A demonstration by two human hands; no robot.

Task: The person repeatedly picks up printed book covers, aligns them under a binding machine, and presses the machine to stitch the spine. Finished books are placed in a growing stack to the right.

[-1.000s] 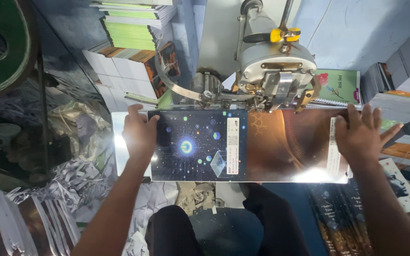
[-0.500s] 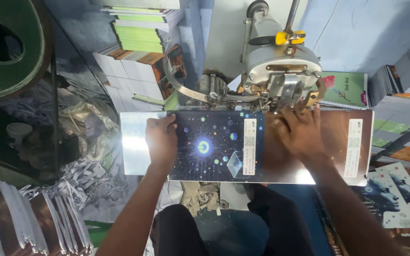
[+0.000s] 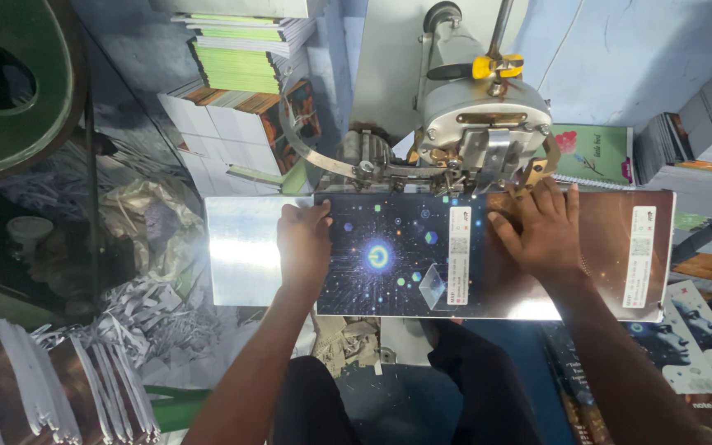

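Observation:
A long glossy printed cover sheet [image 3: 405, 255], dark blue with a glowing pattern in the middle and brown at the right, lies flat across the bed of a grey metal stitching machine [image 3: 475, 124]. My left hand [image 3: 305, 243] presses flat on the sheet's left part, fingers toward the machine. My right hand [image 3: 541, 231] lies flat on the brown part, just below the machine's head. Both palms push down on the sheet; neither grips it.
Stacks of green and white booklets [image 3: 245, 74] stand behind the machine at the left. A green round drum [image 3: 10, 82] fills the upper left. Paper shreds [image 3: 142, 313] and bundled booklets [image 3: 59, 387] lie at the lower left. Printed covers [image 3: 694, 330] lie at the right.
The sheet has slid left under the machine head. My right hand moved from the sheet's right end to its middle, and my left hand shifted inward onto the dark blue part.

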